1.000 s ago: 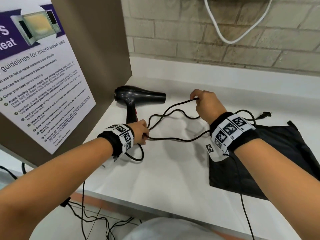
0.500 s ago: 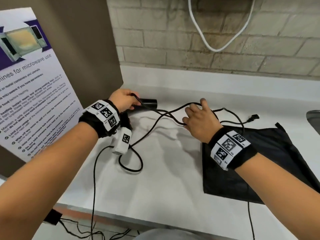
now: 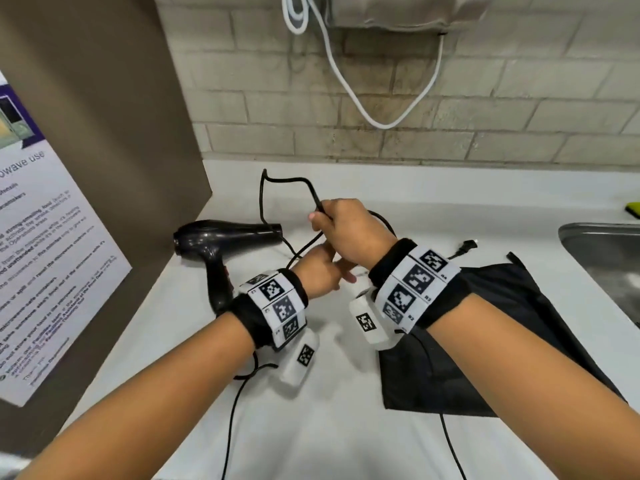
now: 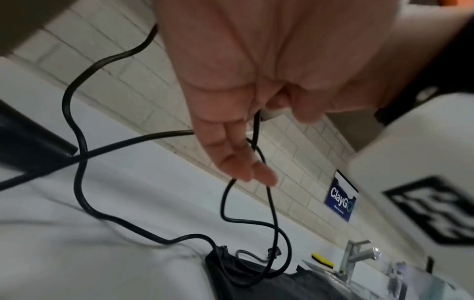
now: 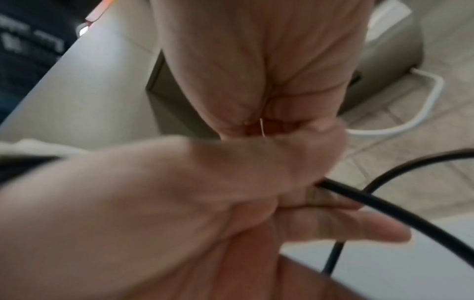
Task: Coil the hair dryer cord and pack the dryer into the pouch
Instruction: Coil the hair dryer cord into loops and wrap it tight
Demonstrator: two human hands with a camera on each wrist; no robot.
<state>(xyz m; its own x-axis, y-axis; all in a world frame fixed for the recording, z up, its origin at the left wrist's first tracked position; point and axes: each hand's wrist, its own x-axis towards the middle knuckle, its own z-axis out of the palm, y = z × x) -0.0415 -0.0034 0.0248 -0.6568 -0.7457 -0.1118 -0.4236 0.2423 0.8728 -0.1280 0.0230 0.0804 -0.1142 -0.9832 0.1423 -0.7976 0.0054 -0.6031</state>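
Note:
The black hair dryer (image 3: pixel 221 237) lies on its side on the white counter (image 3: pixel 346 427), near the brown panel. Its black cord (image 3: pixel 263 192) rises in a tall loop behind the dryer's nozzle. My right hand (image 3: pixel 325 220) grips that cord in a fist above the counter. Just beneath it, my left hand (image 3: pixel 332 271) pinches cord strands between thumb and fingers (image 4: pixel 246 162), with loops of cord (image 4: pixel 256 223) hanging down. The plug (image 3: pixel 465 247) lies on the counter beside the flat black pouch (image 3: pixel 519 323).
A brown panel with a microwave poster (image 3: pixel 52 271) stands at the left. A steel sink (image 3: pixel 606 265) with a tap (image 4: pixel 356 255) and a yellow sponge (image 3: pixel 633 209) is on the right. A white cable (image 3: pixel 381 109) hangs on the brick wall. Thin wrist-camera wires trail off the front edge.
My left hand left the dryer and came to the middle, under my right hand. The right hand closed on the cord and lifted a loop upward. The dryer is uncovered.

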